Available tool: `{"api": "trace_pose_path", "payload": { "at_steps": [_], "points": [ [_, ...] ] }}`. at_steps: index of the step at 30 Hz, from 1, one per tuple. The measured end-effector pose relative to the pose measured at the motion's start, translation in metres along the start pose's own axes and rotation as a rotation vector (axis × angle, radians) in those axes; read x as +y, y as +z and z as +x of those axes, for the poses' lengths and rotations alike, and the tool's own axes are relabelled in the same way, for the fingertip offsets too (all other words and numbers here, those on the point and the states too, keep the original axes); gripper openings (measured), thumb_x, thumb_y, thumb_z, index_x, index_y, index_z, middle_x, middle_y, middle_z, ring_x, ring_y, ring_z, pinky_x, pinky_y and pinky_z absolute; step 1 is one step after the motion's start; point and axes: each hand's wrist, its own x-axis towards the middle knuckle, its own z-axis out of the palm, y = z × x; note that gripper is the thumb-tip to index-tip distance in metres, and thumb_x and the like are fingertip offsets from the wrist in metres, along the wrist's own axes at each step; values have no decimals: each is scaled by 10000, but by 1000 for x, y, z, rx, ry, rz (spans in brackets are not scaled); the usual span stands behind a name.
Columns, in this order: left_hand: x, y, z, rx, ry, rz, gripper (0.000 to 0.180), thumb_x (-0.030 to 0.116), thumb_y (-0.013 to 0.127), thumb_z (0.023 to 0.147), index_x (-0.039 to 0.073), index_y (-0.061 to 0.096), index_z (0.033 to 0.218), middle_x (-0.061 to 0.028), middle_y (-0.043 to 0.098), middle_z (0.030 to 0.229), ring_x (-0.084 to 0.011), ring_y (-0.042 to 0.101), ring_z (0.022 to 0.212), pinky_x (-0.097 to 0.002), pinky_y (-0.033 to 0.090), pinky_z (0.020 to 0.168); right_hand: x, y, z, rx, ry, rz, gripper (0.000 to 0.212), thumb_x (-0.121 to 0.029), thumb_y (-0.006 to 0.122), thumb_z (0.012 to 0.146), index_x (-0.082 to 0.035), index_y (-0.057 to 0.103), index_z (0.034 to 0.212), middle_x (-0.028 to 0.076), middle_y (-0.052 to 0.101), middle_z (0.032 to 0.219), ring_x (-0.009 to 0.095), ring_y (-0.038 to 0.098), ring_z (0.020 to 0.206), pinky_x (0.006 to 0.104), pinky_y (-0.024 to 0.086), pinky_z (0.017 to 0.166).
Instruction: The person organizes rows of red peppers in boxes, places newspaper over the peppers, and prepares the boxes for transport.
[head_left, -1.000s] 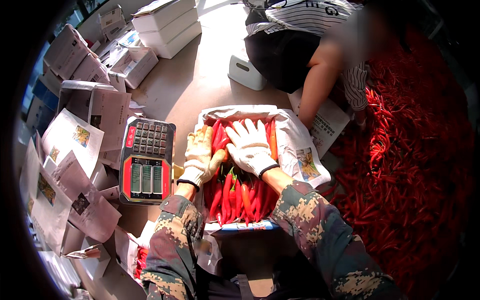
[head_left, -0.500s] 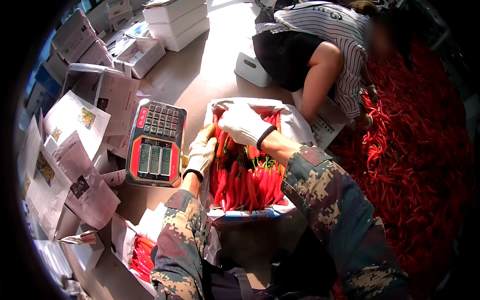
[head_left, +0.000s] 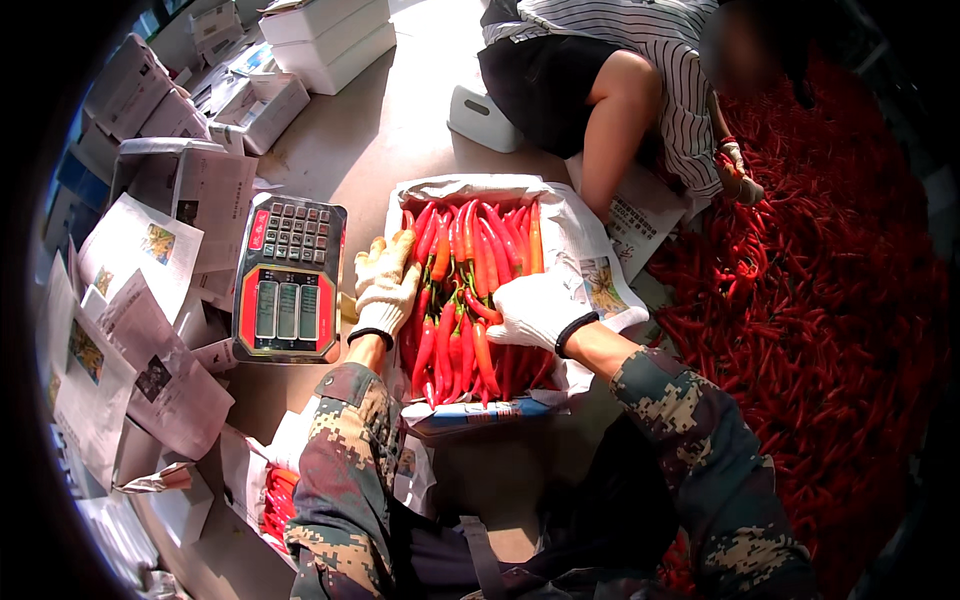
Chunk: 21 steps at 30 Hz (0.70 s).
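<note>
Nearest to us, at the lower left, there is a second box (head_left: 243, 478) with red peppers in it. In front of us stands the paper-lined box (head_left: 475, 421). In it the peppers (head_left: 455, 350) lie in two rows; their long axes run away from us, and the stems meet about the middle. Our left hand (head_left: 385, 285) is spread flat at the left rim. Our right hand (head_left: 538, 310) is over the right part, its fingers bent. Just left of these fingers, one pepper (head_left: 481, 309) lies slanting among the stems, from far left to near right; the right hand is the nearer one to it. Whether the fingers pinch it, we cannot tell. A scale (head_left: 291, 280) is to the left. On the right spreads a heap (head_left: 800, 350) of peppers; farther, a co-worker (head_left: 565, 95) bends beside it, near a white stool (head_left: 483, 118).
</note>
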Motion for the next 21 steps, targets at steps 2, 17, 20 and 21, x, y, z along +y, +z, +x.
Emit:
{"api": "trace_pose_path", "payload": {
  "at_steps": [2, 17, 20, 21],
  "points": [
    [-5, -3, -4, -109, -28, 115, 547, 317, 676, 1003, 167, 632, 1527, -125, 635, 1582, -396, 565, 1425, -607, 375, 1179, 1, 17, 5, 51, -28, 18, 413, -465, 761, 879, -56, 812, 905, 206, 778, 879, 404, 776, 850, 509, 609, 779],
    [99, -15, 15, -124, 175, 45, 696, 434, 598, 1067, 95, 499, 1666, -213, 465, 1730, -437, 404, 1608, -562, 224, 1359, 195, 27, -221, 118, 701, 1057, 305, -287, 786, 996, 15, 741, 1006, 82, 712, 793, 138, 678, 692, 318, 549, 633],
    [81, -9, 23, -367, 274, 161, 654, 434, 595, 1061, 97, 543, 1619, -195, 505, 1700, -411, 419, 1602, -612, 239, 1342, 202, 65, -252, -376, 838, -127, 748, -553, 717, 975, 29, 646, 1438, 252, 715, 1412, 434, 714, 1227, 517, 583, 1025],
    [85, -1, 27, -346, 298, 172, 645, 431, 592, 1062, 96, 550, 1611, -193, 505, 1699, -412, 418, 1602, -625, 235, 1340, 208, 73, -259, -151, 784, 78, 770, -548, 720, 976, 25, 626, 1482, 262, 690, 1456, 443, 696, 1271, 516, 565, 1073]
  ]
}}
